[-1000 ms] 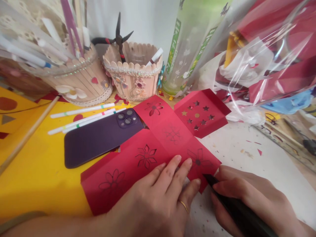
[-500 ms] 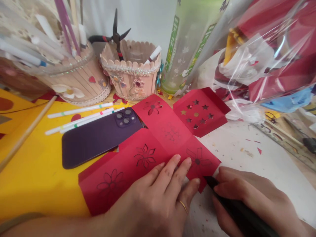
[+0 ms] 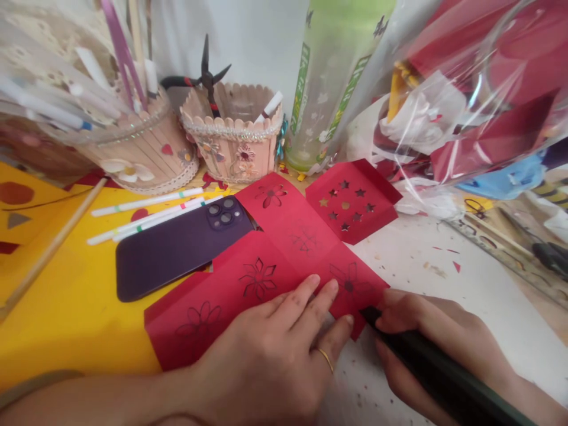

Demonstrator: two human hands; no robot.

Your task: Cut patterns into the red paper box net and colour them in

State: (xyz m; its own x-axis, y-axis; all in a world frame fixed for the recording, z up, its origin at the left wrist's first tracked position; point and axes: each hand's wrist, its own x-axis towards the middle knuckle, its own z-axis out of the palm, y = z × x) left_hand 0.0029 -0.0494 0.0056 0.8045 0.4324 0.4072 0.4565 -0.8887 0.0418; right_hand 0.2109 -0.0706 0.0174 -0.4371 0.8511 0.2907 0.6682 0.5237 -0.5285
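A red paper cut-out (image 3: 306, 260) lies flat in several panels, with flower shapes drawn or cut in it. One panel (image 3: 355, 201) at the far right has star-shaped holes. My left hand (image 3: 284, 349) rests on the near part of the paper, fingers stretched out flat and a gold ring on one. In my right hand (image 3: 426, 331) is a black craft knife (image 3: 417, 355), gripped like a pen. Its dark slanted tip is at the right panel's lower edge, near a flower with a dark centre; whether it touches the paper I cannot tell.
A purple phone (image 3: 181, 251) lies left of the paper, beside white marker pens (image 3: 146, 204) on a yellow sheet (image 3: 89, 319). Behind stand a basket with pliers (image 3: 233, 139), a pen holder (image 3: 146, 142) and a green-tinted bottle (image 3: 331, 83). A plastic bag (image 3: 479, 106) fills the right back.
The view has tilted and shifted slightly, so the background sits lower. My right hand and the knife appear a little further left and up; my left hand stays on the paper.
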